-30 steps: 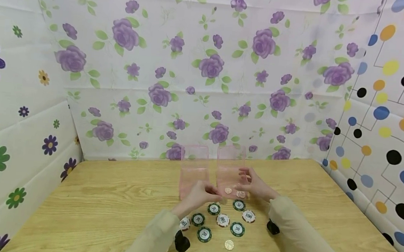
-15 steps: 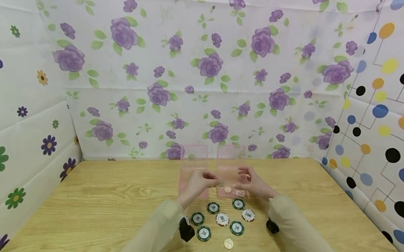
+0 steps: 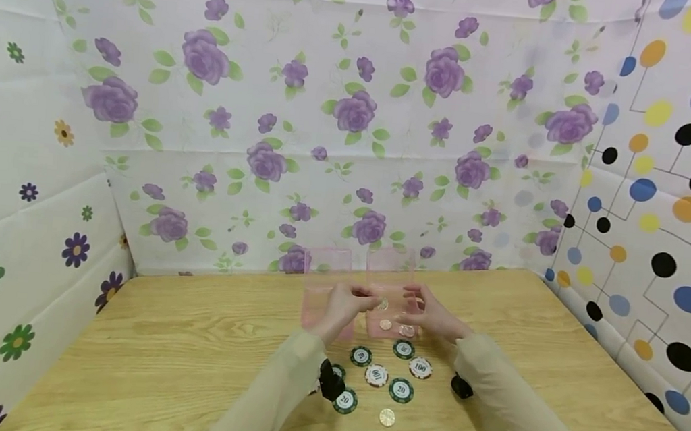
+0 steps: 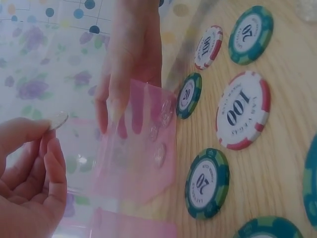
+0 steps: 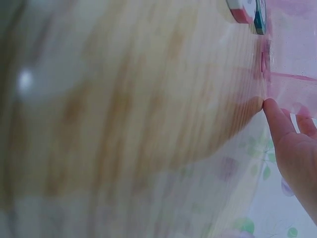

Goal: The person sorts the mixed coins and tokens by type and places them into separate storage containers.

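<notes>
My left hand (image 3: 347, 308) pinches a shiny coin (image 4: 59, 120) between thumb and fingers, over the left side of the right-hand pink clear plastic box (image 3: 373, 331). That box stands with its lid (image 3: 391, 265) raised, and several coins (image 4: 159, 154) lie inside it. At the box's right side, my right hand (image 3: 437, 315) holds it with curved fingers; the thumb touches an edge in the right wrist view. A second pink box (image 3: 311, 311) with its lid up stands to the left, partly behind my left hand.
Green 20 chips (image 3: 401, 390) and white-and-red 100 chips (image 3: 376, 375) are spread on the wooden table (image 3: 188, 359) before the boxes. A loose gold coin (image 3: 387, 418) lies nearest the front. Floral cloth (image 3: 348, 175) hangs behind the table, with patterned cloth on both sides.
My left hand has lifted the coin from near the chips, up and away over the right-hand box. The right hand stays at that box's side.
</notes>
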Tool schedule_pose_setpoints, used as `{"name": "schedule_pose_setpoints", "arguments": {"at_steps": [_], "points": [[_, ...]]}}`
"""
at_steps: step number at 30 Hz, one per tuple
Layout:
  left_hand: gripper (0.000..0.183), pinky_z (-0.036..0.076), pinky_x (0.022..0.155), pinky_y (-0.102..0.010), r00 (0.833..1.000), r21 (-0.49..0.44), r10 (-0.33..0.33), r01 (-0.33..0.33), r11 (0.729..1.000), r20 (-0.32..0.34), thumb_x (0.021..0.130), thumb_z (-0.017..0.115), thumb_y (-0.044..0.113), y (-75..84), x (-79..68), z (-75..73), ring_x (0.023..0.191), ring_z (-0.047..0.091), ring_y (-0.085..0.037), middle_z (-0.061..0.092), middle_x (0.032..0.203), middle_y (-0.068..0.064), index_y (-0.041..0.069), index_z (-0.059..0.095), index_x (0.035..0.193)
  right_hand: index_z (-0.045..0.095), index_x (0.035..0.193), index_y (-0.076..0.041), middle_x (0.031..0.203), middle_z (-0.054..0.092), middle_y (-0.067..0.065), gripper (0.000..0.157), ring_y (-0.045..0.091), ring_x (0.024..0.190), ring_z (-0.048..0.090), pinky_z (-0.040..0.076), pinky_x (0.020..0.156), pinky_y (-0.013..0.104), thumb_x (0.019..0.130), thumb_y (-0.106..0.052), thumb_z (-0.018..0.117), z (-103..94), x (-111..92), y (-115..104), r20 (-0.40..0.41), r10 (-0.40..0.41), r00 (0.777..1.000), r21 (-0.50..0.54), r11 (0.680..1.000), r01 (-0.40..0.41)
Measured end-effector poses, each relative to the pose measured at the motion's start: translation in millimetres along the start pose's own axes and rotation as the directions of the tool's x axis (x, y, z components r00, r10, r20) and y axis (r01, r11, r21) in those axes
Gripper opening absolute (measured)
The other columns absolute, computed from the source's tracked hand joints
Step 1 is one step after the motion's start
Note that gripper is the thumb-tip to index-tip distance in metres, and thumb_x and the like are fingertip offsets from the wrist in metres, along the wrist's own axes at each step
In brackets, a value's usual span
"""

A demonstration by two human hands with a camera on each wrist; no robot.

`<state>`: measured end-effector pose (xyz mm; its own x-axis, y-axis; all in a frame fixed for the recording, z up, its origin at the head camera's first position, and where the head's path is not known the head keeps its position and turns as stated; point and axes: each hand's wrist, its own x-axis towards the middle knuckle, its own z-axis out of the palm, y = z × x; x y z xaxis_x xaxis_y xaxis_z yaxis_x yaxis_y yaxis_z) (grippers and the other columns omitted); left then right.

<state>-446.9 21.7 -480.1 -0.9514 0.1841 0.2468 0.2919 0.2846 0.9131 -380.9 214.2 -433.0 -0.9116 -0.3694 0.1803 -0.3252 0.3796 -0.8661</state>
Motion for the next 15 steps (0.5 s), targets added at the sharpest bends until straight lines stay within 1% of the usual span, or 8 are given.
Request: {"name": "schedule_pose_setpoints", "arguments": {"at_steps": [4,6,8,15], "points": [[0.033,0.038,0.046,-0.025,0.999,-0.004,0.004,-0.004,1.000,-0.041,0.048,0.056,0.048,-0.7,8.1,6.2,0.054,0.048,-0.009,0.052,0.063,0.005,0.021,0.056,0.067,0.018,0.111,-0.013,0.108,0.023,0.010,0.065,0.033,0.098,0.017,0.019,0.077,0.037,0.061,-0.023,0.058,-0.2,1,3,0.007,-0.004,1.000,-0.021,1.000,0.004],[0.033,0.038,0.044,-0.024,0.997,0.018,-0.004,0.005,1.000,-0.075,0.046,0.056,0.049,-1.4,11.7,9.6,0.052,0.048,-0.008,0.052,0.061,0.006,0.022,0.056,0.065,0.018,0.111,-0.013,0.108,0.024,0.010,0.065,0.035,0.098,0.016,0.018,0.077,0.037,0.061,-0.023,0.058,-0.3,2,3,0.007,-0.005,1.000,-0.022,1.000,0.005],[0.033,0.038,0.043,-0.024,0.995,0.025,-0.009,0.011,1.000,-0.094,0.046,0.056,0.049,-2.4,14.2,11.9,0.050,0.048,-0.009,0.052,0.059,0.005,0.021,0.056,0.064,0.018,0.111,-0.012,0.109,0.023,0.011,0.064,0.036,0.097,0.016,0.018,0.077,0.038,0.061,-0.022,0.058,-0.5,2,4,0.011,-0.012,1.000,-0.021,1.000,0.012],[0.031,0.038,0.041,-0.024,0.992,0.008,-0.042,0.043,0.999,-0.119,0.045,0.059,0.046,-6.5,18.2,15.3,0.049,0.048,-0.009,0.052,0.058,0.004,0.020,0.056,0.062,0.018,0.112,-0.014,0.109,0.022,0.010,0.066,0.032,0.099,0.016,0.019,0.076,0.039,0.060,-0.022,0.059,-0.5,1,3,0.014,0.001,1.000,0.018,1.000,-0.001]]}}
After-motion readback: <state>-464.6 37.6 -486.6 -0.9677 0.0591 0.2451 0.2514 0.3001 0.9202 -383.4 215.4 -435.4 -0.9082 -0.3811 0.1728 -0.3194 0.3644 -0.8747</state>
